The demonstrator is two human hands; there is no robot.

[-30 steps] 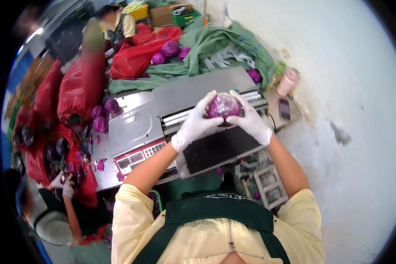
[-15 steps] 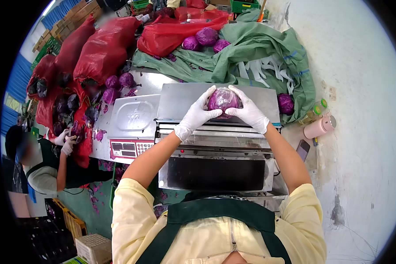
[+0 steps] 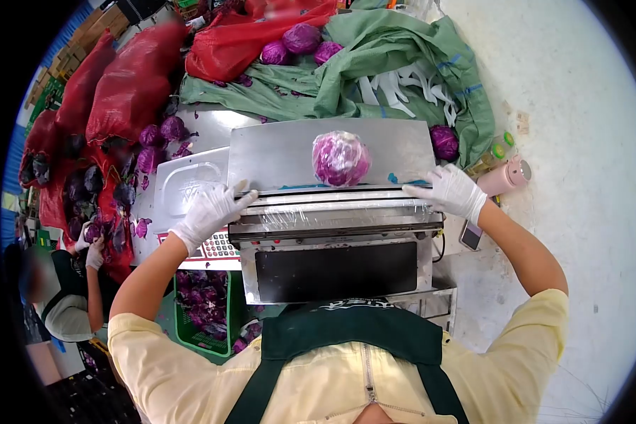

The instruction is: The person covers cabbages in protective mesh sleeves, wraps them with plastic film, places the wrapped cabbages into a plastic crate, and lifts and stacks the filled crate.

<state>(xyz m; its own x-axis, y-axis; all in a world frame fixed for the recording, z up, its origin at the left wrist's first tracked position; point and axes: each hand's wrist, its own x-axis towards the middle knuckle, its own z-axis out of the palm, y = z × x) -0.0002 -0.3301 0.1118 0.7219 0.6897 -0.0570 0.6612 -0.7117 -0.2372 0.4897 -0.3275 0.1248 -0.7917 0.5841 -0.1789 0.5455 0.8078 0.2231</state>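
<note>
1. A thin, white, wrinkled glove (image 3: 202,219) covers the left hand (image 3: 213,210); a matching one covers the right hand (image 3: 457,193).
2. A pale yellow fabric top (image 3: 325,385) has loose, short sleeves (image 3: 152,357).
3. A silver-coloured metal zip (image 3: 369,381) runs down its middle.
4. Two broad straps (image 3: 253,393) join a dark green fabric bib (image 3: 353,331), white lettering (image 3: 357,304) at its far edge.

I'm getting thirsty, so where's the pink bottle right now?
In the head view, the pink bottle is at the right, just beyond the gloved right hand, between the green-capped containers and the phone.
</note>
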